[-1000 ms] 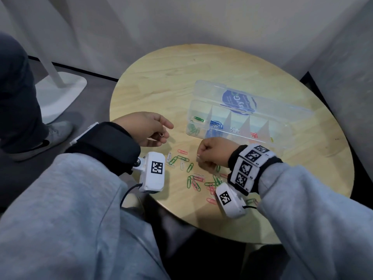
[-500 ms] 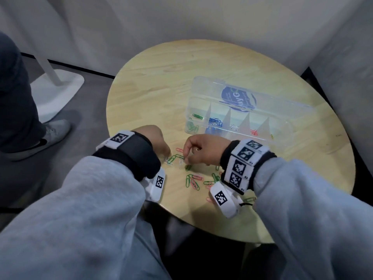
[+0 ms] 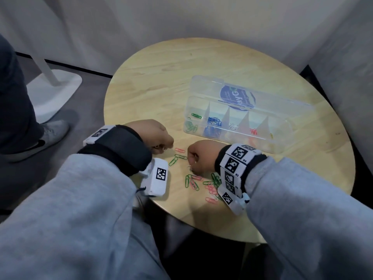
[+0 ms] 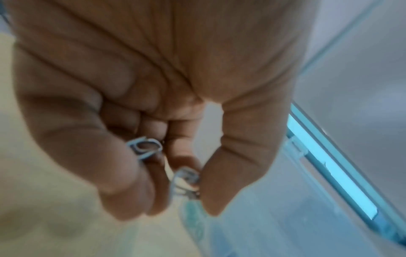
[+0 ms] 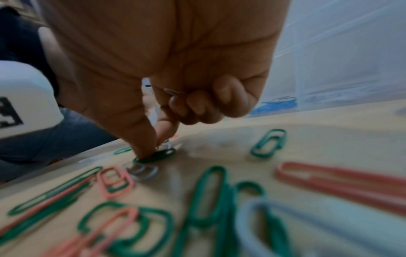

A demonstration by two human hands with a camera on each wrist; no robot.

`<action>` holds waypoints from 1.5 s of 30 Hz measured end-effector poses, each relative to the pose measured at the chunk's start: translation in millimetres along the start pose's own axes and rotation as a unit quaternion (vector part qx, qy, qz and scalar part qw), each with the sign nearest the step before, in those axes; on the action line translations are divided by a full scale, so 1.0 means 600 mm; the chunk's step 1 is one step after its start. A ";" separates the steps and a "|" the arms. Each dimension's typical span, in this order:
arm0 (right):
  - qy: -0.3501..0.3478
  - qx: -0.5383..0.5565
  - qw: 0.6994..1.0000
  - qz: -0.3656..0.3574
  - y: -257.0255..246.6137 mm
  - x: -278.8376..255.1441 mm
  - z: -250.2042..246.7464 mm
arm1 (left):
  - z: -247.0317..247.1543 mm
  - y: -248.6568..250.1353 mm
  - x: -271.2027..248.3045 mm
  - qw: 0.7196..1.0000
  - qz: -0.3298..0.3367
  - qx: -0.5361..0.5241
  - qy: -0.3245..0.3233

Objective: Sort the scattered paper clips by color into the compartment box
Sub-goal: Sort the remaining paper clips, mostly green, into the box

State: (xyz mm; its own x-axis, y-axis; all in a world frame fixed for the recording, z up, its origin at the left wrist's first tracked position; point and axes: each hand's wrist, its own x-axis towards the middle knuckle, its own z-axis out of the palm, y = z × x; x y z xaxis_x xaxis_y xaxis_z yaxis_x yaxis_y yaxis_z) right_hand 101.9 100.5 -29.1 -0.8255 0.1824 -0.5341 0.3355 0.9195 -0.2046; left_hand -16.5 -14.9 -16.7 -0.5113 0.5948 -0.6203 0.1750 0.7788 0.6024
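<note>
Pinching white paper clips (image 4: 144,150), the left hand (image 3: 150,136) hovers beside the compartment box (image 3: 282,147); the right hand (image 3: 198,157) nips another off the table (image 3: 161,77). Light, springy wire, likely slippery: grip across the loops.

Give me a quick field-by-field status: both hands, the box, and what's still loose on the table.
left hand: fingers curled, pinching pale clips
right hand: thumb and forefinger pinching at a clip on the table, beside a green clip; another pale clip tucked in the curled fingers
compartment box: open, clear, lid folded back
box contents, left to right: green, blue, white, red, one yellowish
loose clips: green and pink, a few pale, near the table's front edge
table: round, wooden
</note>
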 end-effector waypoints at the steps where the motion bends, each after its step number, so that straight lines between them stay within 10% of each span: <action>1: 0.003 0.004 1.000 0.006 0.004 -0.001 0.001 | -0.005 0.001 -0.003 0.999 0.007 -0.042 -0.006; 8: 0.017 0.243 0.968 0.065 0.043 -0.017 -0.022 | -0.015 0.003 -0.013 0.987 0.011 -0.159 0.008; 13: 0.043 0.562 0.823 0.074 0.069 -0.027 -0.021 | -0.001 -0.005 -0.004 0.994 -0.025 0.109 0.009; 17: 0.017 0.606 0.788 0.106 0.073 -0.026 -0.007 | 0.021 -0.006 -0.009 0.975 -0.042 0.217 -0.002; 22: -0.052 0.577 0.810 0.092 0.065 -0.032 -0.001 | 0.043 -0.006 -0.005 0.957 -0.042 0.286 -0.009; 28: -0.017 0.237 0.971 0.026 0.045 -0.036 -0.010 | 0.054 -0.006 -0.003 0.944 -0.020 0.329 -0.002; 35: -0.029 0.094 0.995 0.009 0.017 -0.016 0.012 | 0.049 0.000 -0.016 0.955 0.000 0.297 0.007; 45: -0.042 0.095 0.994 0.029 0.031 -0.020 0.007 | 0.017 0.012 -0.014 0.996 0.037 -0.071 -0.035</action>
State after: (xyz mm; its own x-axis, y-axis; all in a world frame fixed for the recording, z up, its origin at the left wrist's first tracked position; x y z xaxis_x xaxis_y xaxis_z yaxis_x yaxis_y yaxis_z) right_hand 120.0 113.7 -29.6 -0.7646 0.1963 -0.6139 0.4672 0.8249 -0.3181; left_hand -2.4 -12.1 -12.3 -0.4410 0.6658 -0.6018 0.0875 0.6993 0.7095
